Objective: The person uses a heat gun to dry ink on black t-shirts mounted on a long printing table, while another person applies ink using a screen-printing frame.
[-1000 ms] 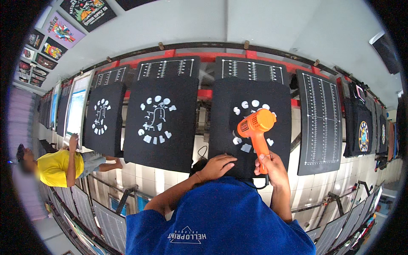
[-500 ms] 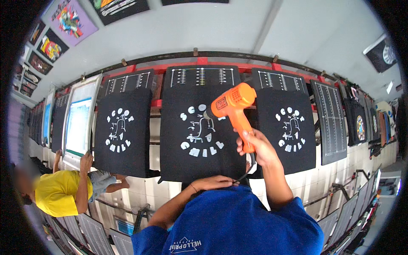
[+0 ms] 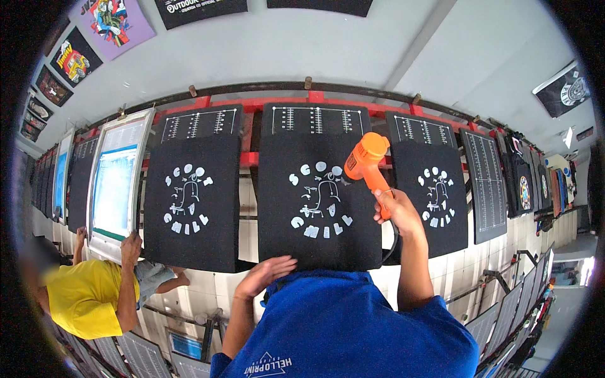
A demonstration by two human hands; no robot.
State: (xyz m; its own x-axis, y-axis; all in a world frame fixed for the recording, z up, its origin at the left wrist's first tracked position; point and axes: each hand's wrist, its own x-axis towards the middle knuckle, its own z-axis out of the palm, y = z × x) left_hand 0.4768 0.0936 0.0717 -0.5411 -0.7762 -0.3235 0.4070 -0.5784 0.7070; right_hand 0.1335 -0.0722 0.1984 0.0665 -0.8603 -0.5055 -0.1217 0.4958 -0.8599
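Observation:
My right hand (image 3: 402, 213) is wrapped round the handle of an orange heat gun (image 3: 367, 159). Its nozzle points left, at the upper right part of a white ring-shaped print (image 3: 320, 200) on the middle black shirt (image 3: 283, 246). A dark cord hangs from the handle, past the shirt's right side. At the lower left corner of this shirt is my left hand (image 3: 270, 274), fingers stretched out and holding nothing. Whether its fingertips touch the cloth I cannot tell.
Shirts with the same print lie to the left (image 3: 192, 249) and right (image 3: 435, 240). A framed screen (image 3: 145, 135) stands farther left, gripped by a co-worker in a yellow shirt (image 3: 85, 299). Bare marked boards (image 3: 484, 189) line the right. A red and black rail (image 3: 252, 101) runs behind.
The heat gun has moved right and slightly down across the print, in my right hand. My left hand has shifted left from the shirt's lower edge, its fingers now straighter.

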